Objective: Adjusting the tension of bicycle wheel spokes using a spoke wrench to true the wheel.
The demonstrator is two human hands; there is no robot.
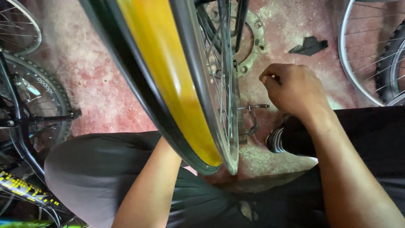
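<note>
Right hand (pixel 293 88) fingers curl narrow near the wheel (pixel 185 84) spokes, just above a metal skewer (pixel 253 107); left hand hidden behind the yellow-lined rim, its fingers' state untellable.

I see the wheel (pixel 185 84) standing upright between my knees. My right hand (pixel 293 88) is to its right, above the floor (pixel 105 84). A metal ring (pixel 253 42) lies behind the wheel, a bicycle (pixel 29 122) far left, another rim (pixel 358 63) far right.
</note>
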